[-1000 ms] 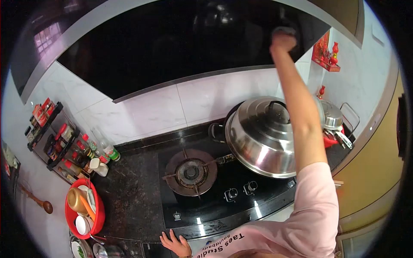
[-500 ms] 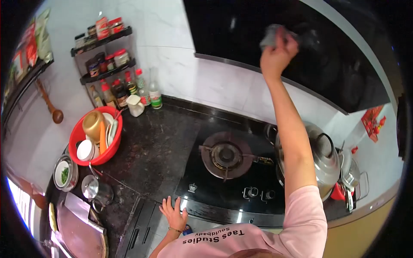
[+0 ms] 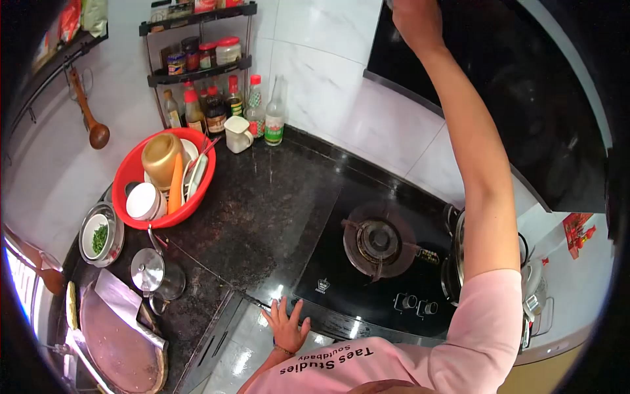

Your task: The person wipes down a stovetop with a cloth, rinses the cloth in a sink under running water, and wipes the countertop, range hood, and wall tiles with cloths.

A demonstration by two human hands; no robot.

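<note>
My right hand [image 3: 419, 23] is raised to the black glossy panel of the range hood [image 3: 505, 111]. Its fingers are partly cut off by the top edge of the view. They are closed on a grey cloth [image 3: 390, 3], of which only a sliver shows. My left hand [image 3: 287, 328] rests with spread fingers on the front edge of the counter, left of the black gas stove [image 3: 328, 262], and holds nothing.
A red basin [image 3: 202, 197] of dishes stands on the counter, near a metal pot [image 3: 157, 276]. At the front left, a cleaver [image 3: 121, 295] lies on a round chopping board [image 3: 118, 348]. Bottles [image 3: 215, 113] stand below a spice rack [image 3: 197, 77]. Pots [image 3: 453, 269] are behind my right arm.
The view has swung, so the counter objects appear shifted. My right hand with the cloth has moved toward the hood's left side, up to the frame's top edge. My left hand stays on the counter edge.
</note>
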